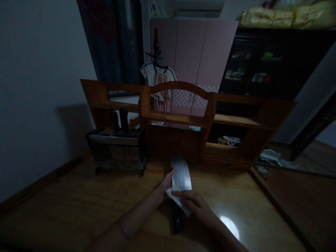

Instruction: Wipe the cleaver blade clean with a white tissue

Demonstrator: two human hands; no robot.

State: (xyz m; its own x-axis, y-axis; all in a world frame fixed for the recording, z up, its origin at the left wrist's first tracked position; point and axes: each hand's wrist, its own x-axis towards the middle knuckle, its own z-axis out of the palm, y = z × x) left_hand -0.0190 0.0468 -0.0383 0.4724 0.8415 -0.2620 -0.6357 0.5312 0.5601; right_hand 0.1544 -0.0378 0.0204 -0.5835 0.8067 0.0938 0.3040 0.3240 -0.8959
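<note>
Cleaver (181,174) over the wooden tabletop (68,199), its blade gripped along the left side by the left hand (166,183); the right hand (194,204) holds a white tissue (185,206) against the blade's base. Should the thin tissue slip past the curved edge, likely the sharp one, fingertips could be cut.

A dim room in a home, whether bedroom or living room is hard to tell.
Clothes (166,93) hang from a dark coat stand (156,44) before a pale pink wardrobe (190,52) with checked bands on its doors. An air conditioner (199,7) is set high up, a dark curtain (105,49) falls at the left, and a black glass-fronted cabinet (258,66) carries yellow packages (267,18). Nearer stands a brown wooden shelf unit (178,120) with an arched rail.
</note>
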